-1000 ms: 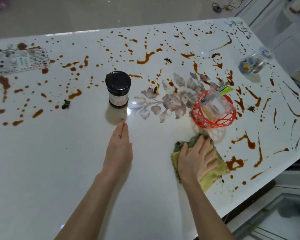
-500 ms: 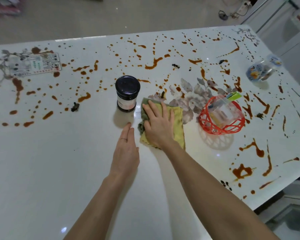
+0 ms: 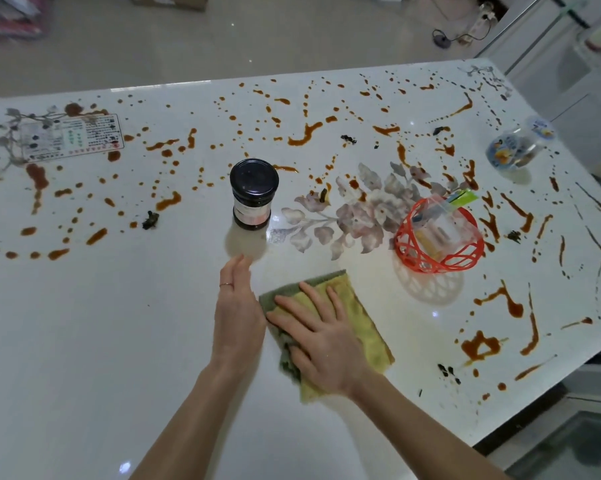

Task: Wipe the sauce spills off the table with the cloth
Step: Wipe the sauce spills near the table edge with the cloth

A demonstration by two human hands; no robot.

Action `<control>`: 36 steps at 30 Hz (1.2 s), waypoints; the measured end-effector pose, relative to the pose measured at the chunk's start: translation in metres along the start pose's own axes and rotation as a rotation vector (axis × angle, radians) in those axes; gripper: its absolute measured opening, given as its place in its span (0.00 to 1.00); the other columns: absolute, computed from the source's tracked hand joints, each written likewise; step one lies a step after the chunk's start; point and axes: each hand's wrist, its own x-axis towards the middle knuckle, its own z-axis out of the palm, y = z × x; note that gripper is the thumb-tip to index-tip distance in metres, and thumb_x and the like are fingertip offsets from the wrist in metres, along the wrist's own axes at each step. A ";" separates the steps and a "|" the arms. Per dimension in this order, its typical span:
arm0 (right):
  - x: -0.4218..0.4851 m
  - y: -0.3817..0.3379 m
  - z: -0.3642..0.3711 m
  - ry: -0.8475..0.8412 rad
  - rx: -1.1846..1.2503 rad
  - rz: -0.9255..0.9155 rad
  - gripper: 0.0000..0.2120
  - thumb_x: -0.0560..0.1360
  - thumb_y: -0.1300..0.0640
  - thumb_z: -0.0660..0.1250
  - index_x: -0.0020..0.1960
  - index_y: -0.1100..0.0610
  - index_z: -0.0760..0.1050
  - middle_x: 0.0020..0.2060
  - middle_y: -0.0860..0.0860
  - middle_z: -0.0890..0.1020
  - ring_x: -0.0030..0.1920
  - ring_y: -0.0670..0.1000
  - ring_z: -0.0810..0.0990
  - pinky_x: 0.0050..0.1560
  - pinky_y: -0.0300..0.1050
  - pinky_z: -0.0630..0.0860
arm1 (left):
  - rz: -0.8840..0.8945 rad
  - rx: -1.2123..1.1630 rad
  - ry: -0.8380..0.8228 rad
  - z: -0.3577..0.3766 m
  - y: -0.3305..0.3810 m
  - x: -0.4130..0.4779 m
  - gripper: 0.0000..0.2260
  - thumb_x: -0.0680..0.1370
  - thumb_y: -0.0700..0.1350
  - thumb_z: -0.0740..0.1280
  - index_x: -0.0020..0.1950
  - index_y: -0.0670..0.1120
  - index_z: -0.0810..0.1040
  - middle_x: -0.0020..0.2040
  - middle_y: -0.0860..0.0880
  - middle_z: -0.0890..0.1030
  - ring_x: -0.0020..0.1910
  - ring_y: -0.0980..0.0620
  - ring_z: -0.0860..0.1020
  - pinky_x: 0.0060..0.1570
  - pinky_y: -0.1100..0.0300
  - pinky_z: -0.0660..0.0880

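Your right hand point(image 3: 321, 344) lies flat on the cloth point(image 3: 357, 320), fingers straight and spread, pressing it onto the table point(image 3: 84, 341) on the near side of the black-lidded jar point(image 3: 254, 194). Your left hand point(image 3: 238, 313) rests just left of the cloth (fingers straight and together, holding nothing). Sauce spills point(image 3: 480, 346) cover the far half and right side, around the red basket point(image 3: 437, 237)

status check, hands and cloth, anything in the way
Right hand flat on cloth, pressing it to table. Left hand open beside it. Sauce spills across far and right side. Jar, red basket amid them.
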 end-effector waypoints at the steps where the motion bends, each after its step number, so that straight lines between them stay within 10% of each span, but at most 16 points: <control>1: 0.004 0.008 -0.001 -0.013 -0.028 0.003 0.27 0.76 0.46 0.58 0.75 0.45 0.65 0.76 0.46 0.66 0.78 0.60 0.57 0.74 0.69 0.52 | 0.006 0.007 0.012 -0.001 0.000 -0.001 0.26 0.72 0.25 0.56 0.69 0.37 0.64 0.70 0.41 0.64 0.65 0.45 0.69 0.66 0.55 0.67; 9: 0.042 0.019 -0.002 0.017 -0.120 0.599 0.29 0.78 0.40 0.50 0.77 0.45 0.61 0.78 0.48 0.62 0.78 0.60 0.55 0.75 0.69 0.52 | 0.002 0.019 0.059 -0.010 0.000 -0.023 0.12 0.75 0.32 0.64 0.56 0.42 0.76 0.61 0.47 0.74 0.50 0.58 0.73 0.50 0.72 0.65; 14: -0.011 -0.006 0.002 -0.001 -0.088 0.534 0.30 0.78 0.40 0.53 0.79 0.47 0.59 0.78 0.49 0.61 0.78 0.61 0.55 0.74 0.69 0.52 | 0.007 0.001 0.067 -0.008 0.005 -0.030 0.06 0.72 0.33 0.69 0.42 0.44 0.77 0.49 0.50 0.76 0.41 0.53 0.76 0.41 0.60 0.72; 20: -0.001 0.026 -0.004 0.051 -0.056 1.082 0.35 0.76 0.38 0.41 0.81 0.48 0.49 0.81 0.49 0.50 0.79 0.59 0.43 0.76 0.66 0.41 | -0.046 -0.018 0.059 -0.014 0.004 -0.038 0.06 0.73 0.37 0.70 0.38 0.46 0.76 0.45 0.52 0.75 0.37 0.52 0.77 0.37 0.53 0.75; 26: -0.010 -0.015 0.012 0.121 -0.072 0.841 0.29 0.78 0.45 0.51 0.77 0.52 0.64 0.76 0.52 0.66 0.77 0.62 0.58 0.74 0.65 0.49 | -0.046 0.013 0.039 -0.005 0.004 -0.040 0.06 0.74 0.43 0.70 0.38 0.46 0.76 0.44 0.53 0.75 0.35 0.51 0.76 0.37 0.57 0.73; 36: -0.029 -0.009 0.004 0.298 0.210 0.717 0.34 0.78 0.41 0.57 0.78 0.60 0.60 0.80 0.53 0.56 0.80 0.51 0.51 0.75 0.63 0.55 | -0.010 0.049 -0.091 0.030 0.031 -0.036 0.06 0.76 0.40 0.65 0.50 0.45 0.80 0.49 0.50 0.75 0.41 0.52 0.76 0.43 0.57 0.76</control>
